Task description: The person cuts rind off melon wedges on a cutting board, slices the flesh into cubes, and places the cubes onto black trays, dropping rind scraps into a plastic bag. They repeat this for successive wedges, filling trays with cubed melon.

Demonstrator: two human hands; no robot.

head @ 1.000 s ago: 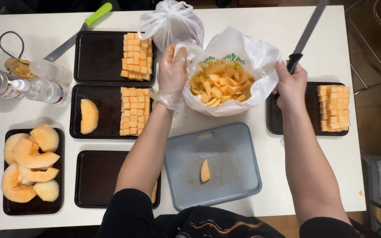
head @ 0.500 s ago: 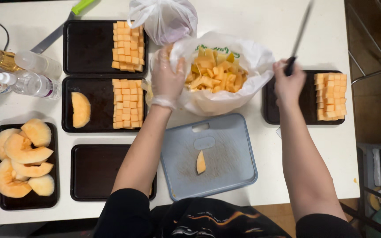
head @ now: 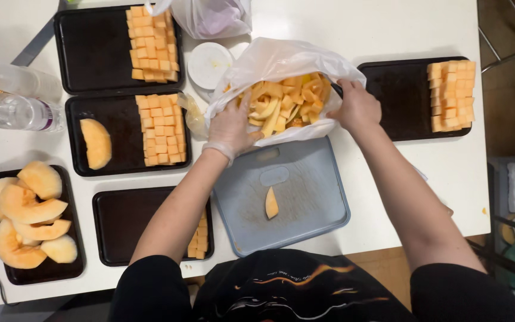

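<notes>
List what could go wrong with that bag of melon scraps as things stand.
The white plastic bag of rinds sits partly on the grey cutting board, held only at its rim by the gloved left hand and bare right hand; it may slump and spill peels. Spilled scraps could land on the cubed melon or the lone wedge.

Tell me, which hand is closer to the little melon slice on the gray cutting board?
Left. The left hand grips the bag's rim just above the melon slice on the cutting board; the right hand holds the bag's far side, farther off.
</notes>
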